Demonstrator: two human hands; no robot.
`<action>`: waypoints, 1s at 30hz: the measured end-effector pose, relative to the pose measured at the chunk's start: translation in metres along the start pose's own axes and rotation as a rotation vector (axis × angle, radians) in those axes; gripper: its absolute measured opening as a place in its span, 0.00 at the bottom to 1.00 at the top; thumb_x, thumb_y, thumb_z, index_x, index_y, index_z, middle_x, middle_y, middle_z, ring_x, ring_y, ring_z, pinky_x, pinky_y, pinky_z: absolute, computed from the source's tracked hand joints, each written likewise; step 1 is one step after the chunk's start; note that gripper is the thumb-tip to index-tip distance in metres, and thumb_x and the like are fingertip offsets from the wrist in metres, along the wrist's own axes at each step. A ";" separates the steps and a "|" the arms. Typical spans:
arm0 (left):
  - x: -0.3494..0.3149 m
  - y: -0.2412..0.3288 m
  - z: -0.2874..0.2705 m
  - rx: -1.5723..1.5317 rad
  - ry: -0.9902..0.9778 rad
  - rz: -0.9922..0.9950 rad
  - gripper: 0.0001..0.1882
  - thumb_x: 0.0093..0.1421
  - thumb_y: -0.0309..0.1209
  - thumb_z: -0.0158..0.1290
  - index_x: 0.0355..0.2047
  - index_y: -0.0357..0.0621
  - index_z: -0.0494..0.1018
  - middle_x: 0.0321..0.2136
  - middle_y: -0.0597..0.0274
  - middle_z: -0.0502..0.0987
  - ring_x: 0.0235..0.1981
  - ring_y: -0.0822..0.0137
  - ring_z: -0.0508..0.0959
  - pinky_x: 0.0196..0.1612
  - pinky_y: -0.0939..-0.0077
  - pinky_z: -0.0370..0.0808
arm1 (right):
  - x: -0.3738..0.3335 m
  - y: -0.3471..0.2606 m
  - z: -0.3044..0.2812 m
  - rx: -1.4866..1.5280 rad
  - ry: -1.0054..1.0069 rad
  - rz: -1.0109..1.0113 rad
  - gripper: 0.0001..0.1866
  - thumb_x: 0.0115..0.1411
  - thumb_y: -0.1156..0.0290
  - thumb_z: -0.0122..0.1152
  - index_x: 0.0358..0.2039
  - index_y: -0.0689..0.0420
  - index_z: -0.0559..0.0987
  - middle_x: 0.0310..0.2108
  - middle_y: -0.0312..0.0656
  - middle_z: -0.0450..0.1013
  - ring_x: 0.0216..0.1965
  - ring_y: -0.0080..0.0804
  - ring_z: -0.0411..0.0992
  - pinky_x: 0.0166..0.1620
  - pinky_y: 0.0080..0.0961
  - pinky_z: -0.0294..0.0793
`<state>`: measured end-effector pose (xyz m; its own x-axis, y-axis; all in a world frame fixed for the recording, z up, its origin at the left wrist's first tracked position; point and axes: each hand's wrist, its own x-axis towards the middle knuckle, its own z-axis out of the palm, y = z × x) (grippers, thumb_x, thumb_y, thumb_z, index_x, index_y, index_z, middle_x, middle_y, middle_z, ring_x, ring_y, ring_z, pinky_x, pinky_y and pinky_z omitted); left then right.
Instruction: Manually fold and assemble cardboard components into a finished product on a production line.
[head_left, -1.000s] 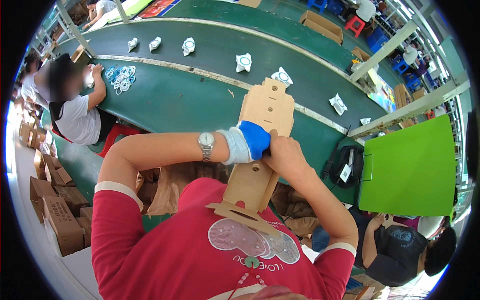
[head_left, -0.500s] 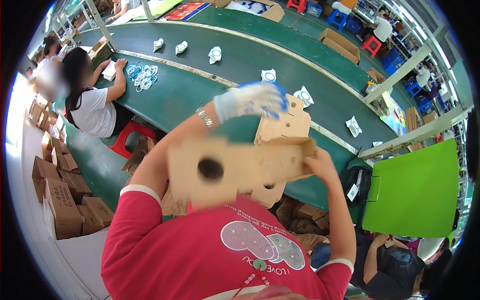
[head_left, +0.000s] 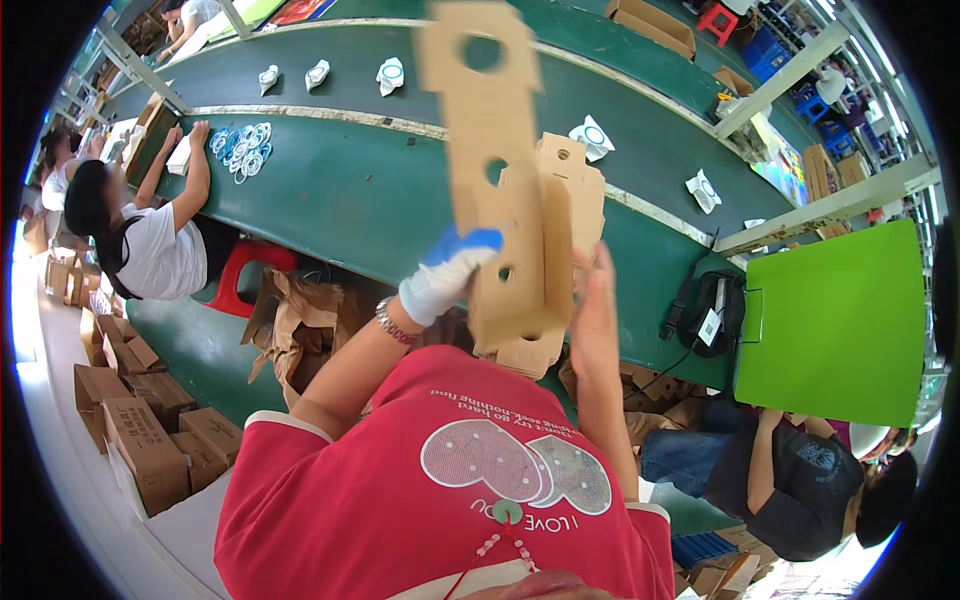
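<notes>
Our gloved left hand point(head_left: 448, 272) has its fingers closed over the left edge of a part-folded cardboard box point(head_left: 510, 225), which we hold upright in front of our red shirt point(head_left: 390, 450). Our bare right hand point(head_left: 594, 315), blurred, stands with fingers stretched out just beside the box's right wall; whether they touch it, we cannot tell. Behind the box lie cardboard blanks point(head_left: 582, 190) on our green table point(head_left: 380, 210), and beyond, white packets point(head_left: 318, 74) on a conveyor point(head_left: 352, 88).
</notes>
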<state>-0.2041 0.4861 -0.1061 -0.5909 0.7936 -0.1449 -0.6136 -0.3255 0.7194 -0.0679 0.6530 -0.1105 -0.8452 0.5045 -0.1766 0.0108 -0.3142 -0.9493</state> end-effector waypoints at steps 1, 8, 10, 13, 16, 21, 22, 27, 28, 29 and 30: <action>-0.003 -0.002 -0.003 -0.002 0.006 -0.008 0.21 0.63 0.32 0.56 0.54 0.37 0.70 0.46 0.62 0.77 0.45 0.69 0.78 0.49 0.73 0.76 | -0.006 -0.015 0.005 0.014 0.006 -0.115 0.41 0.67 0.48 0.53 0.70 0.57 0.52 0.67 0.48 0.54 0.66 0.37 0.57 0.63 0.39 0.60; -0.041 -0.025 0.031 0.333 0.197 0.072 0.22 0.65 0.31 0.54 0.57 0.38 0.68 0.49 0.57 0.77 0.52 0.71 0.74 0.55 0.74 0.72 | -0.043 -0.006 0.004 -0.387 -0.078 -0.058 0.19 0.68 0.67 0.51 0.58 0.52 0.76 0.62 0.54 0.62 0.67 0.40 0.56 0.66 0.31 0.53; -0.047 -0.023 0.032 0.315 0.223 0.071 0.20 0.66 0.32 0.51 0.57 0.41 0.70 0.48 0.58 0.77 0.54 0.71 0.73 0.58 0.71 0.70 | -0.051 -0.001 0.005 -0.351 -0.064 -0.085 0.18 0.68 0.67 0.51 0.56 0.55 0.77 0.57 0.51 0.67 0.63 0.35 0.60 0.63 0.28 0.57; -0.053 -0.027 0.021 0.631 0.067 0.132 0.12 0.66 0.24 0.50 0.48 0.42 0.76 0.49 0.59 0.77 0.51 0.64 0.76 0.57 0.72 0.71 | -0.044 0.009 0.006 -0.317 -0.120 -0.121 0.15 0.69 0.67 0.52 0.46 0.64 0.79 0.41 0.40 0.75 0.46 0.22 0.69 0.50 0.21 0.66; -0.046 -0.035 0.006 0.924 0.053 0.247 0.12 0.66 0.24 0.49 0.47 0.42 0.77 0.49 0.60 0.77 0.48 0.64 0.77 0.55 0.73 0.71 | -0.034 0.018 0.015 -0.042 -0.052 0.035 0.10 0.68 0.70 0.54 0.42 0.64 0.77 0.40 0.40 0.75 0.43 0.21 0.70 0.47 0.20 0.69; -0.043 -0.053 0.018 0.417 0.330 0.195 0.12 0.65 0.27 0.54 0.48 0.42 0.70 0.64 0.56 0.59 0.59 0.67 0.66 0.54 0.72 0.70 | -0.024 0.025 0.025 0.232 0.097 0.029 0.11 0.64 0.74 0.59 0.45 0.61 0.71 0.45 0.44 0.73 0.42 0.20 0.72 0.44 0.16 0.70; -0.044 -0.057 0.012 0.410 0.331 0.196 0.12 0.65 0.27 0.54 0.48 0.42 0.70 0.64 0.56 0.59 0.59 0.67 0.66 0.54 0.72 0.70 | -0.028 0.021 0.029 0.249 0.083 0.016 0.11 0.64 0.74 0.60 0.45 0.61 0.71 0.44 0.43 0.73 0.42 0.21 0.72 0.44 0.17 0.70; -0.039 -0.063 0.001 0.519 0.252 0.276 0.15 0.64 0.27 0.56 0.51 0.41 0.70 0.57 0.60 0.68 0.47 0.70 0.75 0.47 0.76 0.74 | -0.027 0.054 -0.005 -0.267 -0.038 -0.190 0.07 0.64 0.76 0.56 0.42 0.62 0.76 0.44 0.36 0.74 0.43 0.22 0.71 0.48 0.20 0.69; -0.040 -0.066 -0.008 0.552 0.094 0.315 0.17 0.64 0.27 0.56 0.52 0.40 0.70 0.54 0.61 0.70 0.45 0.70 0.76 0.46 0.76 0.75 | -0.028 0.052 -0.007 -0.265 -0.042 -0.187 0.07 0.64 0.76 0.56 0.42 0.62 0.76 0.44 0.36 0.74 0.43 0.22 0.71 0.48 0.20 0.69; -0.040 -0.067 -0.016 0.798 0.061 0.187 0.18 0.67 0.30 0.51 0.56 0.39 0.69 0.53 0.60 0.73 0.47 0.68 0.76 0.48 0.72 0.74 | -0.031 0.047 -0.007 -0.203 -0.073 -0.132 0.09 0.65 0.73 0.56 0.43 0.62 0.77 0.45 0.37 0.74 0.44 0.23 0.71 0.50 0.21 0.69; -0.039 -0.064 -0.028 0.800 0.063 0.183 0.18 0.67 0.30 0.51 0.56 0.39 0.69 0.53 0.60 0.73 0.47 0.68 0.76 0.48 0.72 0.74 | -0.032 0.045 -0.009 -0.141 -0.102 -0.077 0.11 0.65 0.70 0.56 0.44 0.62 0.78 0.45 0.37 0.74 0.46 0.25 0.71 0.52 0.22 0.68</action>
<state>-0.1566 0.4618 -0.1653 -0.6885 0.7252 0.0006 0.0395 0.0367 0.9985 -0.0357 0.6295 -0.1501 -0.8962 0.4361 -0.0813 0.0124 -0.1586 -0.9873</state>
